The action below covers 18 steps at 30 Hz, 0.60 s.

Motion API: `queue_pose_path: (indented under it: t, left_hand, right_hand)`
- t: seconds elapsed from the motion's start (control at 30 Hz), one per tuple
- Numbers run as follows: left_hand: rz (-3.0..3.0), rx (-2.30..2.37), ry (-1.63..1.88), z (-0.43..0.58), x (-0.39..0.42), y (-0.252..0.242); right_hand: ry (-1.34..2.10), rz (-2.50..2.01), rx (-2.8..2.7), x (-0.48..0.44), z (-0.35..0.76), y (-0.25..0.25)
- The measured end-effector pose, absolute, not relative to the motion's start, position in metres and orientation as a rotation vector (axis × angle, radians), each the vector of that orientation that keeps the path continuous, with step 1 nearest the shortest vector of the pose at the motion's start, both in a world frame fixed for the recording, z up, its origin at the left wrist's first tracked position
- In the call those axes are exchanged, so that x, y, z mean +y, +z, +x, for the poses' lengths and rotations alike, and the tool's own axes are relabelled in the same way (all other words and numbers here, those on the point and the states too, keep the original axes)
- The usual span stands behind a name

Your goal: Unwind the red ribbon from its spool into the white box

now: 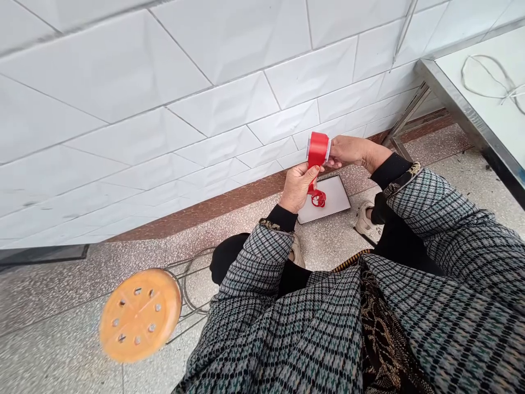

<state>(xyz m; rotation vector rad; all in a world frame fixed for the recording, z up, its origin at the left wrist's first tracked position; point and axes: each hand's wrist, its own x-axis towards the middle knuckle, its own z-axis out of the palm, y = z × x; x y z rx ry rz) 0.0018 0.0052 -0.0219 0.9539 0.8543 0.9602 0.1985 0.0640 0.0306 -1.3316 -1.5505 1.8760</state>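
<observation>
A spool of red ribbon (319,143) with pale rims is held up in front of the tiled wall. My right hand (348,151) grips the spool from its right side, its fingertips partly hidden behind the rim. Below the spool, my left hand (300,185) pinches the ribbon's loose length between thumb and fingers. From there the ribbon hangs down and ends in a curled red bunch (318,198), seen over a shallow white tray (336,191) with a dark edge on the floor. Whether the curl touches the tray I cannot tell.
An orange round stool (139,314) with holes in its seat and wire legs stands at the left. To the right is a metal-framed table (455,90) with a pale cord (488,76) on it. White tiled wall (229,104) rises close ahead. My shoes flank the tray.
</observation>
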Motion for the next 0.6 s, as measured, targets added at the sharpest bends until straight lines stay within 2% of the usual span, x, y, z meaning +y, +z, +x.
queue_pose_path:
  t: [0.17,0.4,0.53,0.6]
  left_hand:
    - [0.906,0.858,0.992,0.001,0.008,-0.027]
    - [0.902,0.67,0.936,-0.007,0.01,-0.026]
    - [0.87,0.65,0.946,-0.007,0.01,-0.027]
    - [0.839,0.645,0.98,-0.005,0.009,-0.027]
  right_hand:
    - [2.124,-1.265,-1.362,0.064,0.196,0.023]
    - [2.445,-0.972,-1.39,0.056,0.193,0.013]
    - [2.279,-1.125,-1.529,0.049,0.187,0.022]
    - [1.904,-1.335,-1.756,0.046,0.185,0.03]
